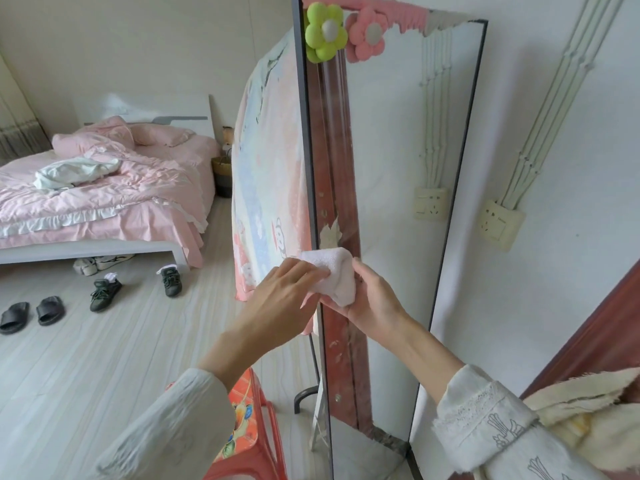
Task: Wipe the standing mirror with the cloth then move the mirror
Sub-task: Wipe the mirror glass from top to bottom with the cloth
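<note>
Two hands meet at the cloth [334, 273], a small white bundle pressed against the left edge of the standing mirror [398, 202] at about mid-height. The left hand [280, 296] lies over the cloth's left side with fingers bent around it; the right hand [372, 303] cups it from below and from the right, its fingers mostly hidden behind the fabric, so the grip there is only partly visible. The mirror's top and bottom are cut off by the frame, and its glass is seen at a steep angle, showing a reflected wall, cable conduits and a socket. A green flower [325, 31] and a pink flower [367, 36] sit at its upper left corner. A patterned pink cloth [266, 181] hangs just behind the mirror's left edge and hides whatever carries it; a dark curved foot [304, 393] shows on the floor below. An orange-red plastic stool [249, 431] stands just left of the mirror's base, partly hidden by the left sleeve. On the right the mirror's edge stands near the wall, beside a wall socket [498, 223]. Open pale floor [104, 358] stretches left toward a bed [104, 199] with pink bedding; sneakers [104, 292] and black slippers [33, 313] lie near it.
</note>
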A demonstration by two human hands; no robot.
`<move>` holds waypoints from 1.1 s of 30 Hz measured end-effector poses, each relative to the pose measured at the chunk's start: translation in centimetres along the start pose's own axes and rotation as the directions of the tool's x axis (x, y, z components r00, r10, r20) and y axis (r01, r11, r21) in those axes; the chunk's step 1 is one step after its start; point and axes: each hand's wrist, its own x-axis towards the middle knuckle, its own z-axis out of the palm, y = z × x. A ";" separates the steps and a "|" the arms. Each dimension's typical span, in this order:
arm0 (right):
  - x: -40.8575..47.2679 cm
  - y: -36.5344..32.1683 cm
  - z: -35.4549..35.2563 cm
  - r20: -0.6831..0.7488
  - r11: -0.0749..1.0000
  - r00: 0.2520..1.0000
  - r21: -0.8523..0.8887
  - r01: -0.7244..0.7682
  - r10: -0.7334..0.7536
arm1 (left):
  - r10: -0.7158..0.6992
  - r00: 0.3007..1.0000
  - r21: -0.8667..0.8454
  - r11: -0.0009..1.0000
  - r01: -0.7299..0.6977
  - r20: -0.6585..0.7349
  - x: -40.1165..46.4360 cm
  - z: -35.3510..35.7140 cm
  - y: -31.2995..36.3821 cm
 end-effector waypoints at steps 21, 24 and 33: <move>0.6 -16.7 2.7 0.045 0.061 0.491 -0.978 0.198 -0.870 | -0.178 0.867 -0.311 0.950 0.028 -0.465 14.5 -8.6 -1.3; 2.1 -19.6 3.3 0.190 -0.170 0.345 -0.981 0.089 -0.919 | -0.343 0.818 -0.440 0.889 0.125 -0.461 17.3 -10.3 -2.5; 5.2 -22.8 4.9 0.218 -0.315 0.464 -0.938 -0.142 -0.858 | -0.343 0.897 -0.730 0.682 0.033 -0.280 23.4 -12.3 -3.1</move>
